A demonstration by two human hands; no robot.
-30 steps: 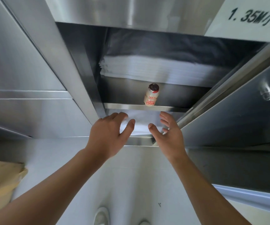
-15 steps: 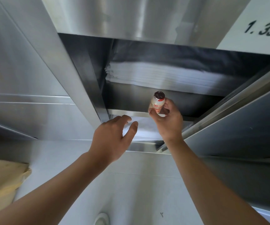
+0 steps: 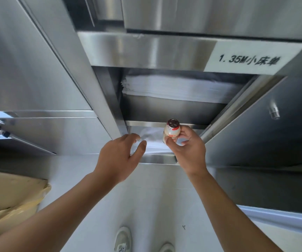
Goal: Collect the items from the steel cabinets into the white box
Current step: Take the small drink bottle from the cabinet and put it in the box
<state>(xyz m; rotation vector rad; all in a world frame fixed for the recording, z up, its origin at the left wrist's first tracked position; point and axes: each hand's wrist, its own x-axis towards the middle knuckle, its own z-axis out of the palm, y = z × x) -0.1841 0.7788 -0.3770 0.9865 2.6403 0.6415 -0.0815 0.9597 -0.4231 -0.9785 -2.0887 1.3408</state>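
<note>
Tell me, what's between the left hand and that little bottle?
Nothing solid lies between the left hand and the bottle that the right hand holds; the head view shows only white cloth behind the gap.

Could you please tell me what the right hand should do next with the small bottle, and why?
Probably draw the right hand back toward the body with the bottle: its fingers grip the bottle at the front edge of the shelf, the left hand is open and holds nothing, and the white box is not in view.

Dark-capped plastic bottle [image 3: 172, 132] sitting in right hand [image 3: 188, 151], left hand [image 3: 119, 160] just left, folded white sheets [image 3: 179, 90] lying behind in steel cabinet [image 3: 146, 50]
</note>
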